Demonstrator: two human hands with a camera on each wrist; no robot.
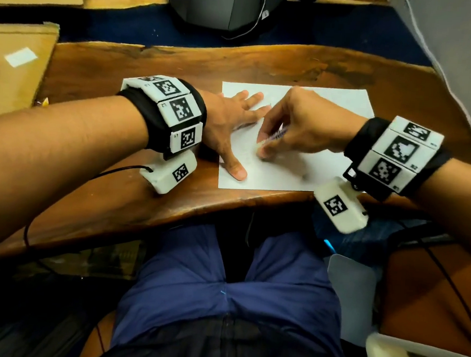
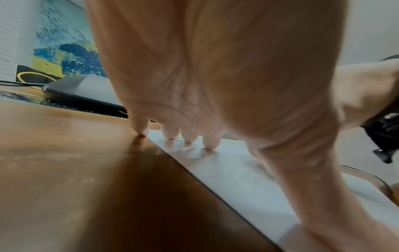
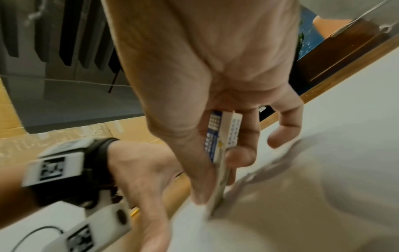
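A white sheet of paper (image 1: pixel 319 106) lies on the brown wooden table (image 1: pixel 114 197). My left hand (image 1: pixel 242 114) lies flat on the sheet's left part with fingers spread, thumb near the front edge; in the left wrist view its fingertips (image 2: pixel 208 143) press on the paper (image 2: pixel 233 173). My right hand (image 1: pixel 264 149) pinches a white eraser in a blue and white sleeve (image 1: pixel 274 135) between thumb and fingers. The eraser (image 3: pixel 222 134) points down, and its tip touches the paper (image 3: pixel 345 119) just right of the left hand (image 3: pixel 140 179). Faint pencil marks show near it.
A cardboard box (image 1: pixel 14 70) sits at the table's left end. A dark grey rounded object (image 1: pixel 222 5) with a white cord stands behind the table on blue carpet. Grey fabric (image 1: pixel 462 69) rises at the right. Black cables hang at the table's near edge.
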